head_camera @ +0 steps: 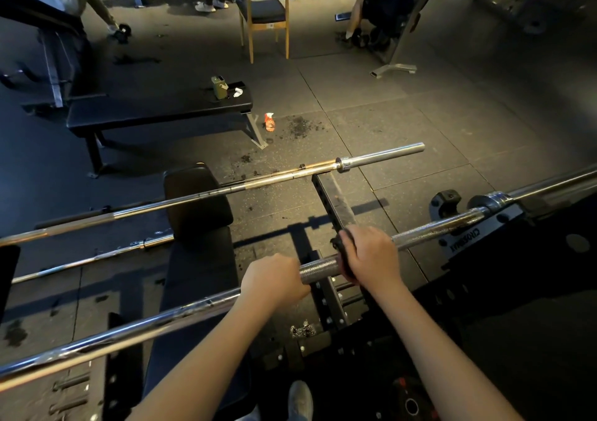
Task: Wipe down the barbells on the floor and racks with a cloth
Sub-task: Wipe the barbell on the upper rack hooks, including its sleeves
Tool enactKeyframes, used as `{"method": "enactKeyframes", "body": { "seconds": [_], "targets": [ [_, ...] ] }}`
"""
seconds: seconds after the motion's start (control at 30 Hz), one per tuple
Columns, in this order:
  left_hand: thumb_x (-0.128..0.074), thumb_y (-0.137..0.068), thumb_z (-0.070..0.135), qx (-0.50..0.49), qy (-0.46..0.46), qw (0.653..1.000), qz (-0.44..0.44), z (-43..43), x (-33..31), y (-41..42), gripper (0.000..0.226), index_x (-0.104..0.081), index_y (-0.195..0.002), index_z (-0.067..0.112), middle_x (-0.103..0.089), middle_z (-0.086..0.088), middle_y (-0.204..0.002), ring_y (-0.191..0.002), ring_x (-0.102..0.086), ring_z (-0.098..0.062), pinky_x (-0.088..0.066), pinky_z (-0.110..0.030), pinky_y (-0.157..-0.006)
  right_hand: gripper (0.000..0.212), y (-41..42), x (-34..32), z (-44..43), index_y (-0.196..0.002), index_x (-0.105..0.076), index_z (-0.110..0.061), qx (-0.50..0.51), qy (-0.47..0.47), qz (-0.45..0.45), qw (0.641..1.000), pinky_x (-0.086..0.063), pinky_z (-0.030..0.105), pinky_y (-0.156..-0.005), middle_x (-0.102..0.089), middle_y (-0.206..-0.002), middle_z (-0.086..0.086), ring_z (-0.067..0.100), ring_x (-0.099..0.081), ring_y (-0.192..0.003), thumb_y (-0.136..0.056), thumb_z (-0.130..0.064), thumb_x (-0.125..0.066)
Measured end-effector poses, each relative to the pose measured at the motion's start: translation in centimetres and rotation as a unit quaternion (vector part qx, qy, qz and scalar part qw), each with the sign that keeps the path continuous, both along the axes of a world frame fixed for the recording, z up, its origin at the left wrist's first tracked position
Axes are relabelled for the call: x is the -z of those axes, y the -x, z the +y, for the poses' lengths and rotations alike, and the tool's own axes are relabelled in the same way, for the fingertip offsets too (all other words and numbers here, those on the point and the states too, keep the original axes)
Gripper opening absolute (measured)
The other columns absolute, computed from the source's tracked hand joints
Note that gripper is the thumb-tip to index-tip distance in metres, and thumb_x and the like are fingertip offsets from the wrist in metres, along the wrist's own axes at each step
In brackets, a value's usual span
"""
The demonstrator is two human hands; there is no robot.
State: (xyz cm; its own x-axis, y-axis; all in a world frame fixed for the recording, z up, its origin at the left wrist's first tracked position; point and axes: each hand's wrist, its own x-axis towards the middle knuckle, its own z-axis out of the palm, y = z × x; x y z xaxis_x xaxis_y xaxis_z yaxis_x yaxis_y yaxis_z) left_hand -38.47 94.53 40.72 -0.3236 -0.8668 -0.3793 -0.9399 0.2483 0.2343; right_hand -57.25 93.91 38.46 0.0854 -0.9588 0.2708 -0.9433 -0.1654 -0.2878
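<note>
From the head camera, a racked barbell (318, 267) runs slantwise across the lower part of the view, from the near left up to the far right, where its collar end sits in the black rack (504, 246). Both hands are on its knurled middle, close together with a short bare stretch of bar between them. The left hand (274, 281) has its fingers curled over the top of the bar and grips the bare steel. The right hand (371, 255) is closed round a dark cloth (342, 246), which is wrapped about the bar under the palm — only a black edge of it shows on the side facing the left hand. Beyond the hands a second barbell (226, 190) lies lower down and roughly parallel, its shiny sleeve pointing right, and a third bar (97, 255) lies on the floor to the left. A black padded seat (197, 204) sits below the racked barbell. Farther off stands a flat bench (155, 115) carrying a small green box (219, 87), with an orange spray bottle (269, 122) on the floor just beside its right end — and a wooden chair (263, 13) behind.
</note>
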Motion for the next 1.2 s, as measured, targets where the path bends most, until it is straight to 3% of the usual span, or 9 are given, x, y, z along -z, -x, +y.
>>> {"method": "enactKeyframes", "body": {
  "seconds": [0.13, 0.3, 0.43, 0.6, 0.77, 0.9, 0.97, 1.07, 1.2],
  "targets": [
    [-0.052, -0.089, 0.044, -0.002, 0.01, 1.0, 0.001, 0.1, 0.1, 0.0, 0.03, -0.061, -0.107, 0.022, -0.061, 0.006, -0.086, -0.073, -0.061, -0.011, -0.052, -0.026, -0.068, 0.037, -0.6, -0.7, -2.4, -0.096, -0.063, -0.015, 0.117, -0.117, -0.021, 0.986, -0.035, 0.016, -0.053, -0.055, -0.071, -0.007, 0.008, -0.053, -0.061, -0.103, -0.037, -0.035],
    [-0.052, -0.089, 0.045, -0.003, 0.003, 1.0, 0.003, 0.0, 0.1, 0.1, 0.031, -0.06, -0.108, 0.021, -0.061, 0.005, -0.088, -0.076, -0.06, -0.013, -0.05, -0.026, -0.07, 0.032, -0.6, 1.3, 2.5, -0.108, -0.064, -0.018, -0.033, 0.004, -0.06, 0.998, -0.039, 0.03, -0.095, -0.063, -0.107, -0.004, 0.014, -0.055, -0.104, -0.097, -0.034, -0.038],
    [-0.052, -0.089, 0.046, -0.002, 0.004, 1.0, -0.003, 0.1, -0.1, 0.1, 0.033, -0.06, -0.11, 0.021, -0.063, 0.003, -0.092, -0.08, -0.062, -0.015, -0.054, -0.031, -0.076, 0.027, -0.1, -0.6, 1.1, -0.107, -0.062, -0.01, 0.035, -0.011, -0.129, 0.991, -0.044, 0.02, -0.072, -0.065, -0.089, 0.001, 0.016, -0.063, -0.081, -0.1, -0.027, -0.041],
    [-0.053, -0.089, 0.046, 0.0, 0.0, 1.0, -0.003, 0.0, -0.1, 0.0, 0.034, -0.06, -0.11, 0.021, -0.064, 0.003, -0.092, -0.079, -0.063, -0.014, -0.054, -0.03, -0.075, 0.029, 0.7, -4.2, -0.3, -0.09, -0.058, -0.016, 0.229, -0.103, -0.493, 0.833, -0.048, 0.027, -0.072, -0.06, -0.095, 0.004, 0.016, -0.061, -0.086, -0.102, -0.035, -0.041],
    [-0.053, -0.09, 0.045, 0.002, -0.002, 1.0, 0.0, 0.0, -0.3, 0.0, 0.032, -0.06, -0.11, 0.02, -0.064, 0.002, -0.094, -0.081, -0.063, -0.015, -0.054, -0.03, -0.075, 0.026, -0.4, -3.5, 2.1, -0.082, -0.064, -0.019, 0.275, -0.107, -0.52, 0.801, -0.05, 0.032, -0.07, -0.066, -0.083, 0.004, 0.025, -0.063, -0.081, -0.101, -0.023, -0.047],
    [-0.054, -0.089, 0.044, 0.001, 0.006, 1.0, -0.002, 0.1, -0.3, 0.1, 0.032, -0.061, -0.108, 0.02, -0.063, 0.003, -0.091, -0.079, -0.063, -0.015, -0.055, -0.031, -0.075, 0.024, -0.8, -3.3, 2.9, -0.096, -0.062, -0.024, 0.295, -0.074, -0.634, 0.711, -0.053, 0.04, -0.082, -0.065, -0.1, 0.006, 0.023, -0.064, -0.093, -0.099, -0.008, -0.044],
    [-0.054, -0.089, 0.045, 0.001, 0.01, 1.0, -0.008, 0.1, -0.3, 0.1, 0.031, -0.061, -0.105, 0.02, -0.062, 0.003, -0.089, -0.076, -0.062, -0.014, -0.053, -0.028, -0.07, 0.027, -1.6, -3.3, 3.1, -0.104, -0.059, -0.021, 0.266, -0.059, -0.569, 0.776, -0.052, 0.031, -0.08, -0.061, -0.105, 0.001, 0.015, -0.061, -0.094, -0.095, 0.001, -0.045],
    [-0.054, -0.089, 0.045, 0.001, 0.008, 1.0, -0.017, 0.1, -0.4, 0.2, 0.029, -0.06, -0.1, 0.019, -0.06, 0.003, -0.085, -0.074, -0.061, -0.015, -0.049, -0.026, -0.066, 0.031, -1.5, -1.7, 3.8, -0.108, -0.064, -0.009, 0.123, -0.008, -0.234, 0.964, -0.052, 0.029, -0.082, -0.054, -0.112, -0.001, 0.016, -0.056, -0.099, -0.081, 0.006, -0.063],
    [-0.054, -0.089, 0.043, 0.004, 0.006, 1.0, -0.019, 0.0, -0.4, 0.2, 0.027, -0.059, -0.099, 0.018, -0.059, 0.003, -0.084, -0.072, -0.059, -0.015, -0.046, -0.026, -0.063, 0.024, 1.7, -1.2, 4.7, -0.105, -0.07, -0.009, 0.033, -0.035, -0.156, 0.987, -0.04, 0.027, -0.094, -0.061, -0.109, 0.0, 0.01, -0.051, -0.109, -0.085, -0.004, -0.057]
  ]
}}
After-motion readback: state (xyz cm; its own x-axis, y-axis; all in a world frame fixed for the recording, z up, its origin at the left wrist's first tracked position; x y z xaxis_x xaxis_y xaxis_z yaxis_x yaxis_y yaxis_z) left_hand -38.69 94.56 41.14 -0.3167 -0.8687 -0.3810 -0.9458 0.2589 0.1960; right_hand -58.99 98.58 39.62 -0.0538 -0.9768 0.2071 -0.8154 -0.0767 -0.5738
